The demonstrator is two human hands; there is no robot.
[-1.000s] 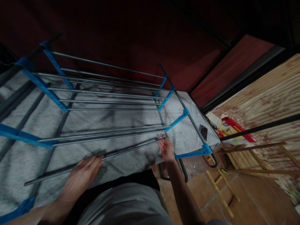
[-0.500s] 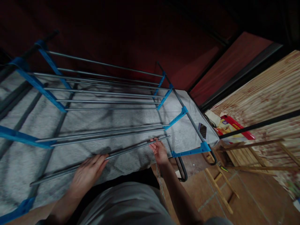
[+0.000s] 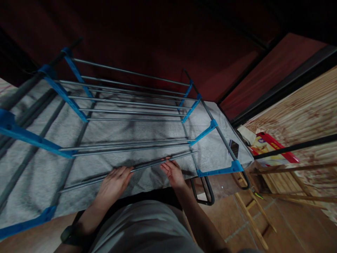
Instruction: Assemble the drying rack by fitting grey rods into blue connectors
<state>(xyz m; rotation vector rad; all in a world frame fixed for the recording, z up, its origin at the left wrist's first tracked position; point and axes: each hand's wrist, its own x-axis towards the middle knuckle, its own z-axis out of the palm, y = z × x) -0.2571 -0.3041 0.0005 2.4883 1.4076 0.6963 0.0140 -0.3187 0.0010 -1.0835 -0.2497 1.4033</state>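
A long grey metal tube [image 3: 184, 154], perhaps two lying side by side, slants across the near part of the rack. My left hand [image 3: 114, 182] is closed over its middle from above, knuckles up. To the right, the fingertips of my right hand [image 3: 173, 174] pinch the tube from below. The rack lies on its side, with dark side tubes and blue plastic brackets [image 3: 202, 134]. Several grey crossbars [image 3: 137, 113] run between the farther brackets. At the near side, a blue bracket [image 3: 216, 171] on the right and another blue bracket [image 3: 39, 221] on the left have no crossbar between them.
Under the rack is a grey cloth-covered surface [image 3: 158, 130]. A phone [image 3: 233, 148] lies at its right end. Beyond it are a red and yellow package [image 3: 275, 147] and a wooden frame [image 3: 252, 207] on the tiled floor. A dark red panel [image 3: 126, 38] stands behind.
The view has shifted, so the rack appears farther right. My hands are closer together on the tube, the right one having slid left, away from the tube's right end.
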